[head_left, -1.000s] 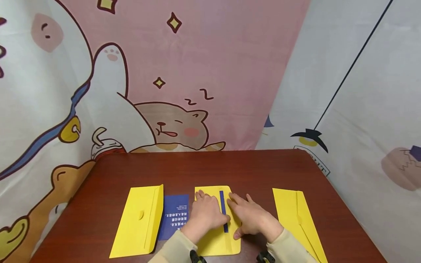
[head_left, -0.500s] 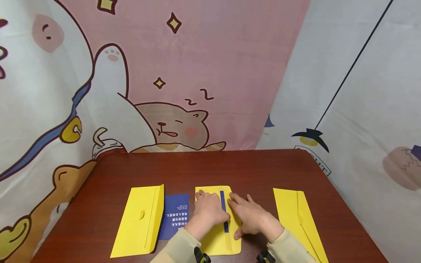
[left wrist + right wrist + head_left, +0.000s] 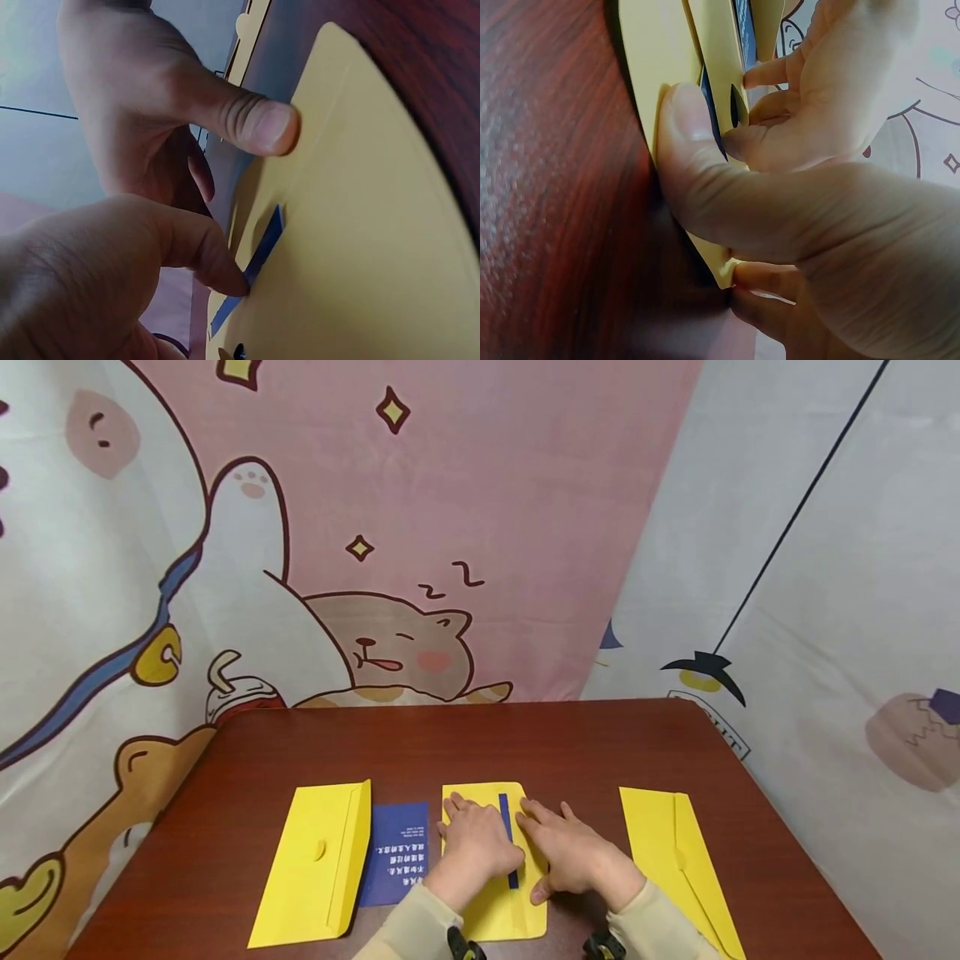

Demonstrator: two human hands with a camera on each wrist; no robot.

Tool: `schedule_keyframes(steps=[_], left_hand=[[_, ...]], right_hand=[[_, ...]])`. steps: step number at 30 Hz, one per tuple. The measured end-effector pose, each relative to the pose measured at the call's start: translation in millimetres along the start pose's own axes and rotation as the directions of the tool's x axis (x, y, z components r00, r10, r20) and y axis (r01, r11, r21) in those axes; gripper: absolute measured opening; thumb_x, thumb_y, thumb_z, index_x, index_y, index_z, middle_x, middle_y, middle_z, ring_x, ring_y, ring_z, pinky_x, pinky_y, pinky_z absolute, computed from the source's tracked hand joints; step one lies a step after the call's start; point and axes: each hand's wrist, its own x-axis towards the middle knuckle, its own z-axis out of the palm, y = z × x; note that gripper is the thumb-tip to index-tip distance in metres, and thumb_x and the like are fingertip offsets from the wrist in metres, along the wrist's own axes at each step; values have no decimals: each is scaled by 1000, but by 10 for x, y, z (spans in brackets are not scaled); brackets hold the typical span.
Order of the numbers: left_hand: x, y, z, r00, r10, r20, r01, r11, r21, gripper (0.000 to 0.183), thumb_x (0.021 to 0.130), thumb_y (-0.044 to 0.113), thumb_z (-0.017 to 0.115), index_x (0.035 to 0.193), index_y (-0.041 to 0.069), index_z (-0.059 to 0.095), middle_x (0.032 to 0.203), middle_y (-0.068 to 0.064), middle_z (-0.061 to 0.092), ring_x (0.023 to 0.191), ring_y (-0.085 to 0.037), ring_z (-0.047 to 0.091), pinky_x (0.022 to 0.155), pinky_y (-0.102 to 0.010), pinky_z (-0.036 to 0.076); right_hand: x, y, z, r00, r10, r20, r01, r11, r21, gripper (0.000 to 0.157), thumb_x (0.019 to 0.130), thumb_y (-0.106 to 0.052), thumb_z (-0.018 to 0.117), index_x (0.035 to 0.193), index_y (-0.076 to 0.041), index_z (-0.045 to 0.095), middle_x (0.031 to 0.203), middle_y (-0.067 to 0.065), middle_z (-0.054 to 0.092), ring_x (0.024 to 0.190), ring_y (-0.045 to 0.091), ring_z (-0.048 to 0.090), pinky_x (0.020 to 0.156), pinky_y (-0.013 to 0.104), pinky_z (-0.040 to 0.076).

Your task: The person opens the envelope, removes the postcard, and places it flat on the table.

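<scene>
A yellow envelope (image 3: pixel 495 914) lies in the middle of the table, with a narrow strip of blue card (image 3: pixel 505 814) showing through its opening. My left hand (image 3: pixel 478 843) rests on its left part, and the thumb touches the blue strip in the left wrist view. On the right side of the same envelope lies my right hand (image 3: pixel 570 852), fingers extended toward the far end. Its thumb (image 3: pixel 694 112) presses on the yellow paper near the edge. In the right wrist view the left fingertips touch the envelope beside the slit, partly behind the right hand.
Another yellow envelope (image 3: pixel 311 868) with a small tab lies at left. A blue card (image 3: pixel 397 852) with white writing sits between it and the middle one. A third yellow envelope (image 3: pixel 675 860) lies at right on the brown table (image 3: pixel 465 739). Behind hangs a cartoon-printed cloth (image 3: pixel 525 527).
The left wrist has shifted slightly right and the left fingers have spread a little on the envelope. The right hand and the envelopes stay nearly still.
</scene>
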Motion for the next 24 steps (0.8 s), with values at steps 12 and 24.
schedule_keyframes(steps=[12, 24], left_hand=[[36, -70, 62, 998, 29, -51, -29, 1000, 3, 89, 73, 57, 80, 131, -9, 68, 148, -37, 50, 141, -60, 41, 98, -72, 48], [38, -171, 42, 992, 96, -77, -103, 990, -96, 90, 74, 54, 78, 132, -13, 66, 145, -36, 55, 141, -60, 42, 101, -64, 51]], right_hand=[[-20, 39, 10, 1000, -24, 1, 24, 999, 28, 103, 78, -47, 92, 156, 2, 47, 166, 20, 36, 151, 36, 38, 119, 70, 22], [-12, -51, 59, 999, 38, -32, -39, 999, -34, 82, 98, -53, 72, 154, 3, 51, 165, 18, 40, 154, 31, 35, 119, 71, 20]])
